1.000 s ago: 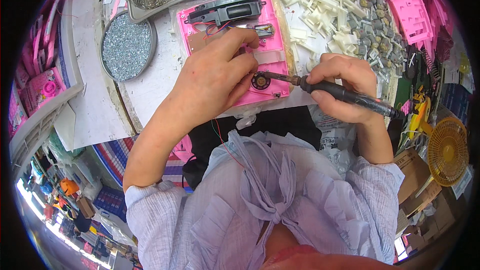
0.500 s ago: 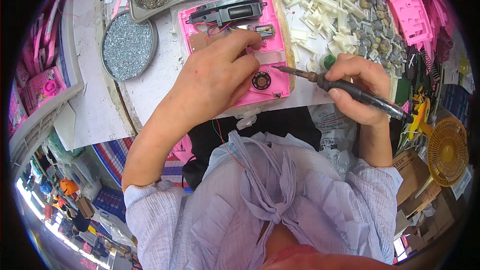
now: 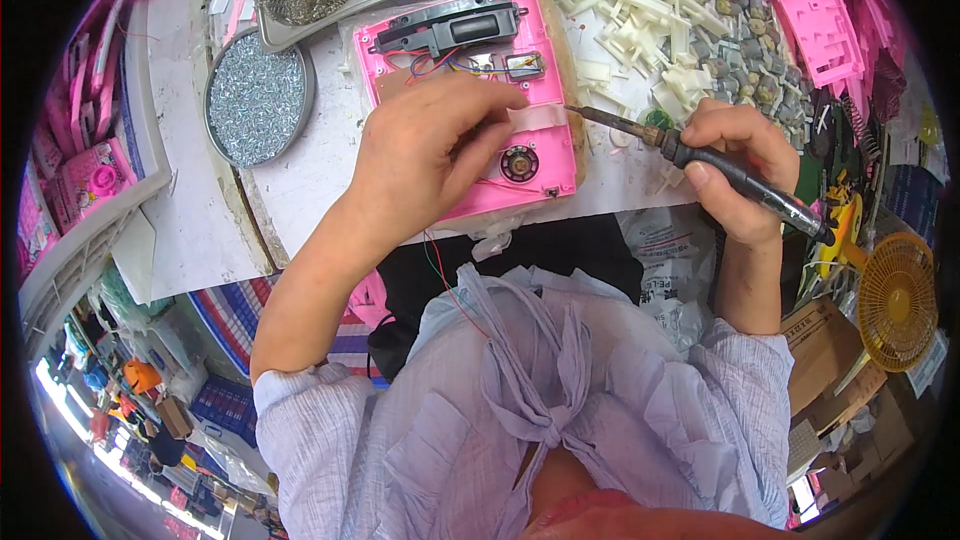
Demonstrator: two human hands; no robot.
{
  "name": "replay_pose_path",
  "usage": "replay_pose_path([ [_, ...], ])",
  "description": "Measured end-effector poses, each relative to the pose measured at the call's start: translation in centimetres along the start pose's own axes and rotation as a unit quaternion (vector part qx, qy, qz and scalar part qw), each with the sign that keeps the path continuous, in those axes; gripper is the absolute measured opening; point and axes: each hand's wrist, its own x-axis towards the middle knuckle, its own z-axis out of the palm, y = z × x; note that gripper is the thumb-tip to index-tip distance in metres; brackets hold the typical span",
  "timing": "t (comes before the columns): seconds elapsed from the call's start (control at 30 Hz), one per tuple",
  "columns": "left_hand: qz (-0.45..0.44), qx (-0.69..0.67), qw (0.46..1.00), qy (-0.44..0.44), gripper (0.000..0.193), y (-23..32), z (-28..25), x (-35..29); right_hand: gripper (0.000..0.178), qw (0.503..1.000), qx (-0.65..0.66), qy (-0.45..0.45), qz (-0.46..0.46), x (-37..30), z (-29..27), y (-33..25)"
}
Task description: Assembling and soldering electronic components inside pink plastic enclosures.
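The right hand (image 3: 745, 155) grips a soldering iron (image 3: 738, 175), tip toward ten o'clock, near the pink housing's (image 3: 556, 152) three-o'clock edge. The left hand (image 3: 425, 145) curls over that housing, round speaker (image 3: 520, 165) just past its three o'clock; whether it pinches anything, I can't tell.

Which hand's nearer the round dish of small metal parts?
Left. The left hand is right of the dish, fingers over the pink panel; the right hand is farther right, beyond the panel, holding a soldering iron.
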Motion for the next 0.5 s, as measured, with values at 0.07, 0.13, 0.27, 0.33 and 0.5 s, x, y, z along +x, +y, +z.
replay_pose_path([
  [0.07, 0.051, 0.020, 0.998, -0.003, 0.020, -0.7, 0.0, 0.0, 0.025, 1.000, 0.000, 0.001, -0.011, 0.1, 0.0, 0.0],
  [0.13, 0.092, 0.048, 0.995, -0.007, 0.020, -0.8, 0.0, 0.0, 0.025, 1.000, 0.009, 0.006, -0.023, 0.3, 0.4, 0.0],
  [0.27, 0.112, 0.083, 0.990, -0.015, 0.021, -0.2, 0.0, 0.0, 0.024, 0.999, 0.006, -0.033, -0.028, 0.6, 0.9, 0.0],
  [0.33, 0.108, 0.089, 0.990, -0.021, 0.022, 0.0, 0.0, -0.1, 0.023, 0.999, 0.011, -0.038, -0.018, 0.7, 1.4, -0.3],
  [0.5, 0.110, 0.110, 0.987, -0.037, 0.023, 0.0, 0.0, -0.1, 0.021, 0.997, -0.026, -0.071, -0.033, 1.2, 2.0, -0.1],
])
